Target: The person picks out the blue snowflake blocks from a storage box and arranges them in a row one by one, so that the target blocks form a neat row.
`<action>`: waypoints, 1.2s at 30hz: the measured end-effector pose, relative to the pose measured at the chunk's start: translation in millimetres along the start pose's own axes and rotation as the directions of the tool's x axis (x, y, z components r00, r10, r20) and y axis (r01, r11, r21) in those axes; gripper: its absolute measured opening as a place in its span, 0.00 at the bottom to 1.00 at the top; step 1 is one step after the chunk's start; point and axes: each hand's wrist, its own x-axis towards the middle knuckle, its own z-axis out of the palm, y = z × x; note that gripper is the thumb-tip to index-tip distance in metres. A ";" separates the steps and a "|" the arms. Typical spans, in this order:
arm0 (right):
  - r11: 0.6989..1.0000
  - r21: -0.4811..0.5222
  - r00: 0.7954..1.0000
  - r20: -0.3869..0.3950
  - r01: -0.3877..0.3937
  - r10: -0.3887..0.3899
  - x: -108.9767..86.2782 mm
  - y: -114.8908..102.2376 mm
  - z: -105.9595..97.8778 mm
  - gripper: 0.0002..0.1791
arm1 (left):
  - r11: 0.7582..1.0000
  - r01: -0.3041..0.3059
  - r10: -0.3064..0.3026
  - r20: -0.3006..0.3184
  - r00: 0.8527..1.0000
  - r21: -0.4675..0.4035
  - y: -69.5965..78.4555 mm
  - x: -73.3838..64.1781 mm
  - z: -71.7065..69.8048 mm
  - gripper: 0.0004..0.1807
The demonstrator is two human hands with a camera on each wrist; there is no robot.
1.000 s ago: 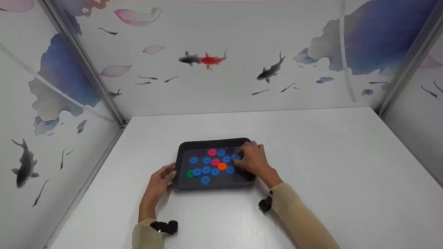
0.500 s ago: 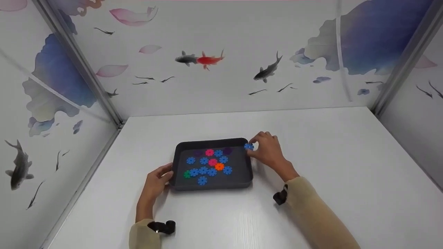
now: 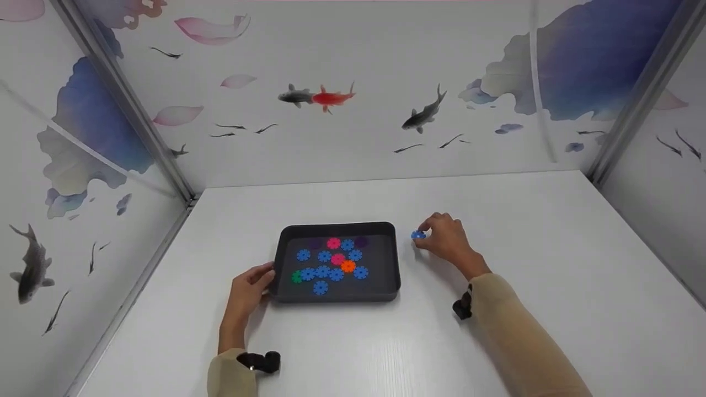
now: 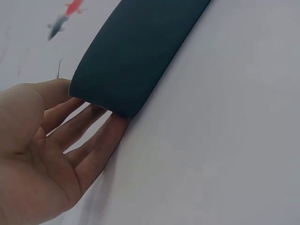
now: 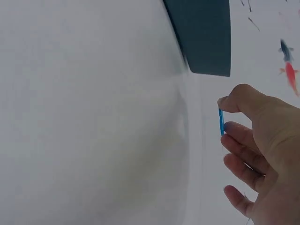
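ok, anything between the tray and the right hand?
Head view: the right hand pinches a blue disc; from there to the tray, bare tabletop.

Right hand (image 3: 449, 240): fingers inside the dark tray (image 3: 380, 281) at 1.0 s prior; over its right rim at 0.5 s prior, pinching a blue snowflake disc (image 3: 418, 235). Now hand and disc are right of the tray, apart from it. Disc's former spot: bare.

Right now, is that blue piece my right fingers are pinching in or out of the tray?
Out. The head view shows the blue piece in the right fingers beside the tray, with white tabletop between.
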 end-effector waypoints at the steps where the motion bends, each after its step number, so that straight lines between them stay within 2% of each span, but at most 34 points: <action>1: 1.000 -0.008 1.000 0.010 -0.004 0.004 0.7 2.7 0.0 0.19 | 1.000 0.000 0.000 0.003 1.000 -0.001 -0.4 0.1 0.3 0.22; 6: 1.000 -0.001 0.997 0.069 -0.019 0.019 2.2 12.9 2.3 0.19 | 1.000 0.000 0.000 0.043 0.999 -0.016 -3.7 -1.9 -2.7 0.25; 12: 0.997 0.063 0.990 0.134 -0.050 0.041 3.5 21.4 9.7 0.18 | 0.998 -0.014 0.021 0.106 0.994 -0.060 -8.2 -4.5 -8.7 0.28; 18: 0.994 0.094 0.985 0.166 -0.056 0.040 3.5 23.7 12.1 0.17 | 0.998 -0.018 0.025 0.104 0.994 -0.068 -10.1 -6.3 -9.9 0.28; 28: 0.986 0.166 0.987 0.162 -0.007 -0.020 1.8 17.9 1.1 0.20 | 0.997 -0.031 0.039 0.104 0.994 -0.077 -12.4 -3.6 -9.4 0.28; 36: 0.963 0.240 0.985 0.093 0.120 -0.146 -0.5 -7.3 -11.4 0.20 | 0.997 -0.022 0.031 0.115 0.993 -0.078 -13.2 -4.4 -10.1 0.29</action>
